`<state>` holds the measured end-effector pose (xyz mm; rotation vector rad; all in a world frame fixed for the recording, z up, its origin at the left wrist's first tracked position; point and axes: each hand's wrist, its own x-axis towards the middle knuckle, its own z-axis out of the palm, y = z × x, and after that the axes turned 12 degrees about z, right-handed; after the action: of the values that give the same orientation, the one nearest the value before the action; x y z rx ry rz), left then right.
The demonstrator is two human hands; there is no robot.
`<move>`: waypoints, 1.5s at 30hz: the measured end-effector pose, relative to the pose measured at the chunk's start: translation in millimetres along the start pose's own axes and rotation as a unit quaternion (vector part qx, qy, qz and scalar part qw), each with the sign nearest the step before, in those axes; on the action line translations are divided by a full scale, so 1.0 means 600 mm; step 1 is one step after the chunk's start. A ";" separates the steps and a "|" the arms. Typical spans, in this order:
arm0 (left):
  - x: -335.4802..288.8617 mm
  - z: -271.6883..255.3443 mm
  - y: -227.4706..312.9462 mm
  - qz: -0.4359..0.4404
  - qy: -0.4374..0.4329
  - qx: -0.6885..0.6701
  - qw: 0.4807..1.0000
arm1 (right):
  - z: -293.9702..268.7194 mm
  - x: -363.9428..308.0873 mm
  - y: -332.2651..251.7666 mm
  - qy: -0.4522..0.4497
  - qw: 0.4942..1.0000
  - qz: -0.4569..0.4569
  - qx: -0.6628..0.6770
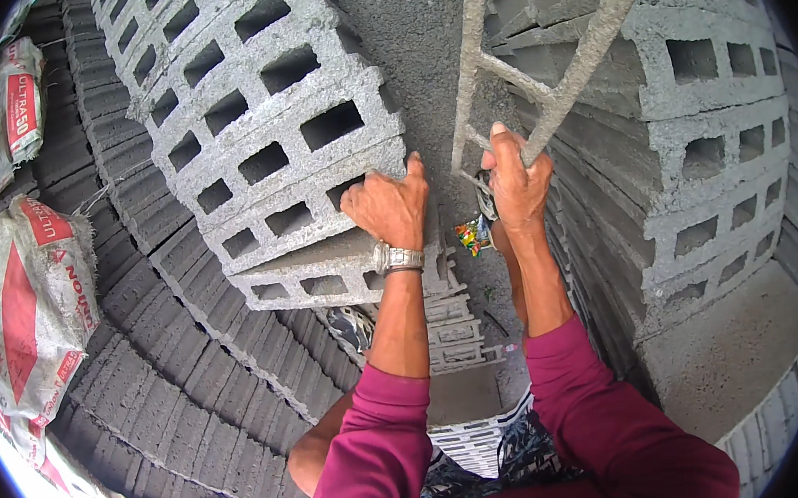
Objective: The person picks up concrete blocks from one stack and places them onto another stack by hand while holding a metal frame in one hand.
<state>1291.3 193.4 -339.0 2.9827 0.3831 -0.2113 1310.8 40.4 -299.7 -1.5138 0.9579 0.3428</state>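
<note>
My left hand (388,210), with a metal-band watch (398,257) on the wrist, is curled over the near end of a grey concrete hollow block (315,216) in a leaning stack. Its fingertips are partly hidden against the block. Beneath that block, a wedge-shaped gap separates it from a lower block (312,280). To the right, my right hand (518,180) is closed around the lower end of a cement-crusted frame (556,93) with crossbars. The frame stands tilted up and away from me, between the two block stacks.
Another tall stack of hollow blocks (704,161) rises on the right. Long rows of blocks (174,392) fill the left, with red and white cement sacks (26,320) on them. A colourful wrapper (474,236) lies on the ground between my arms, near a shoe (351,327).
</note>
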 end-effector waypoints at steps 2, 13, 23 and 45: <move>-0.005 0.003 0.011 -0.036 -0.017 -0.025 0.999 | -0.009 0.008 0.012 0.026 0.999 -0.033 -0.016; -0.088 -0.088 -0.047 -0.062 -0.079 -0.126 0.987 | 0.026 0.051 -0.028 0.011 0.998 -0.050 0.037; -0.077 -0.105 -0.035 -0.102 -0.144 -0.156 0.972 | 0.101 0.119 0.088 -0.010 0.999 -0.038 0.022; -0.084 -0.090 -0.032 -0.080 -0.130 -0.183 0.971 | 0.085 0.157 0.176 -0.031 0.998 -0.049 -0.012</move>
<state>1244.5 207.4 -280.0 2.5216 0.5620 -0.4850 1307.8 63.4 -448.4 -1.5571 0.8301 0.3309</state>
